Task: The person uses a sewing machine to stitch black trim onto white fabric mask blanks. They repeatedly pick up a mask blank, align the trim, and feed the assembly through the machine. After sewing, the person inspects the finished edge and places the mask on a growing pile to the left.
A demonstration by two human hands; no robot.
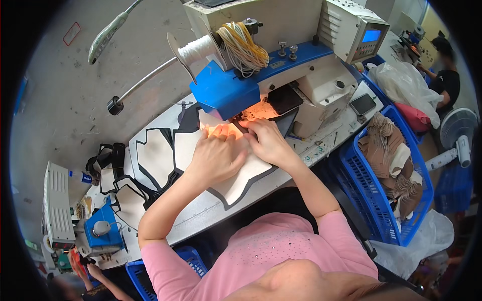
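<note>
A large white panel with dark edging (240,183) lies on the machine's worktable, its far edge under the blue head of a sewing-type machine (226,93). My left hand (217,154) rests flat on it with fingers spread, fingertips close to the lit working area. Beside it, my right hand (266,142) is bent at the panel's right far edge, fingers together and closed on that edge by the machine head. The fingertips there are partly hidden. Similar white panels with black edges (155,154) lie stacked to the left of my left hand.
A white thread spool (197,54) stands above the machine head, beside a control box with a lit screen (370,36). A phone (362,104) lies on the right of the table. On the right, a blue basket (394,236) holds brown and white pieces. Other people work nearby.
</note>
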